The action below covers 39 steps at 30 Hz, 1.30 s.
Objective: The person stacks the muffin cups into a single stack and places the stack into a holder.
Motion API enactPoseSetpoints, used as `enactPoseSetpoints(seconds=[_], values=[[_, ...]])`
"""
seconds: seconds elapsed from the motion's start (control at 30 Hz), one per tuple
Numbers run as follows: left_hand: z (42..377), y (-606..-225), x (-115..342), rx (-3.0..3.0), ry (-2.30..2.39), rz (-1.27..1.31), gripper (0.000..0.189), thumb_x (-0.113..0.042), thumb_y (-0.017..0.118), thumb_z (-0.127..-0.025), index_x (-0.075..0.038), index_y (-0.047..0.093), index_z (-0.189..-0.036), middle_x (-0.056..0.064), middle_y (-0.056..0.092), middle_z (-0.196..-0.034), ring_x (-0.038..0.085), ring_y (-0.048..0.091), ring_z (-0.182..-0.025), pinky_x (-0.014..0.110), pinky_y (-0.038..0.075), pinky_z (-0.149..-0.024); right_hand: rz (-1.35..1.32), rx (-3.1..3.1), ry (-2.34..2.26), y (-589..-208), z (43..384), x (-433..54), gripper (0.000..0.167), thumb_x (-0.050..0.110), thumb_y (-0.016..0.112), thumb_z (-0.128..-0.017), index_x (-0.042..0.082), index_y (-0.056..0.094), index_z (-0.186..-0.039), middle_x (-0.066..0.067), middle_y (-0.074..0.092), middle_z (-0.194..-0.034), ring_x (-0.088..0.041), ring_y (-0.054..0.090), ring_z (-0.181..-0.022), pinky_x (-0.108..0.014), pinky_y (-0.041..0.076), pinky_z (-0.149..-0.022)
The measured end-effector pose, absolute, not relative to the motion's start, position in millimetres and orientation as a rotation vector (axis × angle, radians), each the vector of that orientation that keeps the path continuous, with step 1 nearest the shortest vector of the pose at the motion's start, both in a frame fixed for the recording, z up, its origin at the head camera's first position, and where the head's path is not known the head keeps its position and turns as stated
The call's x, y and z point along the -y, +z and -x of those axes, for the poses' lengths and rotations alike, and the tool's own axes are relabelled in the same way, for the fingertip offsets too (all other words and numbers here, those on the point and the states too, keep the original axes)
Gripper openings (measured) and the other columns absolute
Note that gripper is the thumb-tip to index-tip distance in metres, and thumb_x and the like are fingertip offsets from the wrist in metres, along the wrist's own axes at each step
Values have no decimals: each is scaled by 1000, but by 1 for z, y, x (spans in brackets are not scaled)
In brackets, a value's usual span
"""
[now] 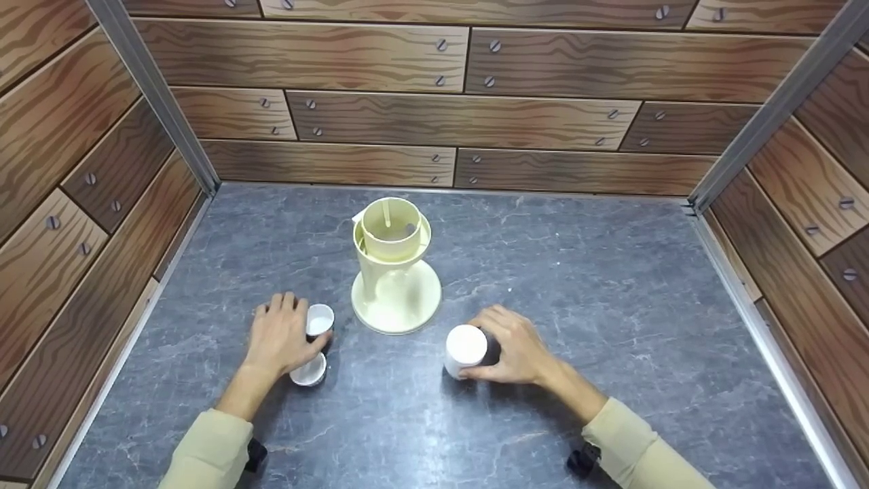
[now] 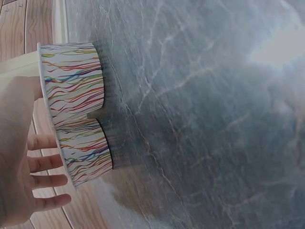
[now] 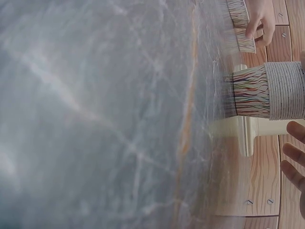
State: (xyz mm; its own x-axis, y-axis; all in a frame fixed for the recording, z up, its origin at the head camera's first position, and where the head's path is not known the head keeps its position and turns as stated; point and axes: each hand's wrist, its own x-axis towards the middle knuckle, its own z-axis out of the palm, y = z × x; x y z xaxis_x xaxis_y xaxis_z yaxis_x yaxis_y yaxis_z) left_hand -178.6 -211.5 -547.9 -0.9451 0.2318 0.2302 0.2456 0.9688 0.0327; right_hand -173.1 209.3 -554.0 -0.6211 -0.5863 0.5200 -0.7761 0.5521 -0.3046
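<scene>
Two small paper cups with coloured wavy lines stand side by side at the left: a far cup (image 1: 320, 319) and a near cup (image 1: 309, 372). My left hand (image 1: 280, 336) is beside them, its fingers extended and its thumb between the cups; the left wrist view shows fingers (image 2: 49, 180) spread behind the rims. Right of centre, an upright stack of nested paper cups (image 1: 466, 348) shows many rims in the right wrist view. Around this stack is my right hand (image 1: 512, 348), thumb in front and fingers spread. A narrow gap separates the fingers (image 3: 296, 155) from the stack.
Behind the cups stands a pale yellow plastic stand (image 1: 397, 295) with a round base and an upright open tube (image 1: 392, 234). The grey marbled tabletop (image 1: 597, 285) is enclosed by wood-patterned walls (image 1: 461, 115) with metal edge strips.
</scene>
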Motion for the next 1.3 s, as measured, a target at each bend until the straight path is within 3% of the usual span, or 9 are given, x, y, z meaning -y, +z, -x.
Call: enactPoseSetpoints(seconds=[1.3], values=[[153, -536, 160, 2773, -143, 555, 70, -66, 71, -87, -4, 67, -119, 18, 67, -115, 38, 64, -112, 54, 57, -85, -1115, 2420, 729, -555, 174, -210, 65, 69, 86, -71, 17, 72, -108, 4, 74, -100, -15, 67, -95, -34, 59, -84]])
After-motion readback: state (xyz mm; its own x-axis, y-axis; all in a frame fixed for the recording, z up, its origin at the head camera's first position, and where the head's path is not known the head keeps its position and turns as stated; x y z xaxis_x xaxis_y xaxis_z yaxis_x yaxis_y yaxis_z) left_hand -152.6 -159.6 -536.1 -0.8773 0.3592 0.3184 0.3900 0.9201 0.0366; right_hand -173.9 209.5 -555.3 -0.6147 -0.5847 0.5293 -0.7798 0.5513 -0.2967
